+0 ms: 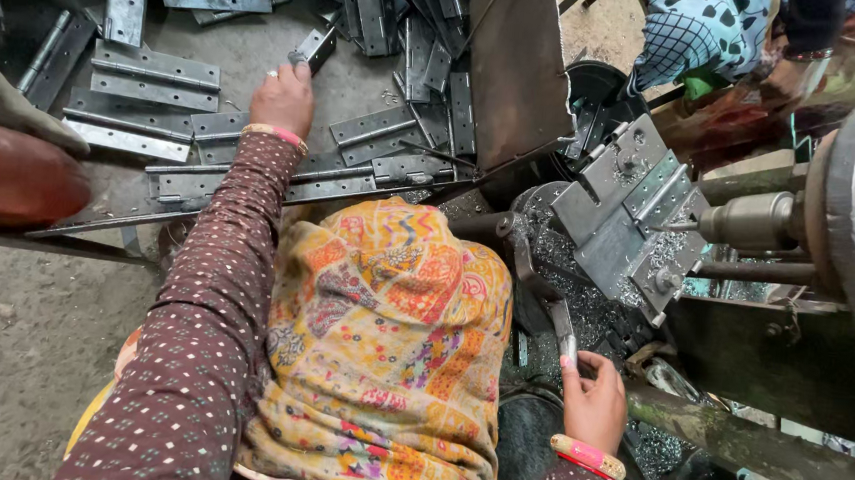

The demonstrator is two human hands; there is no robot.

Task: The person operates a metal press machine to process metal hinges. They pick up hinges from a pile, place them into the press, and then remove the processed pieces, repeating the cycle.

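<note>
Lowest in the frame, at lower right, the right hand (592, 402) closes its fingers around the end of a bent steel lever handle (542, 296) that runs up toward the machine; a pink and gold bangle sits at that wrist. Just above the lap, in the middle of the frame, a patterned orange and yellow cloth (390, 348) covers the person's knees. Up the dotted maroon sleeve, in the upper left centre, the left hand (282, 98) reaches into the heap and pinches a small steel hinge (314, 48) at its fingertips, lifting one end off the grey bench (260, 53). Around it lies a big loose pile of flat hinges (158, 76), long and short, spreading across the upper left and top centre, so by the look of it much stock is yet to be handled. At right centre a hinge plate (630, 209) sits clamped in the jig, facing the horizontal drill spindle (755, 221), with bright metal swarf (585, 281) thick beneath it, which suggests many pieces have been drilled already. Whether the clamped piece is finished cannot be told. Farthest off, at upper right, another person's patterned blue sleeve (703, 29) shows.
</note>
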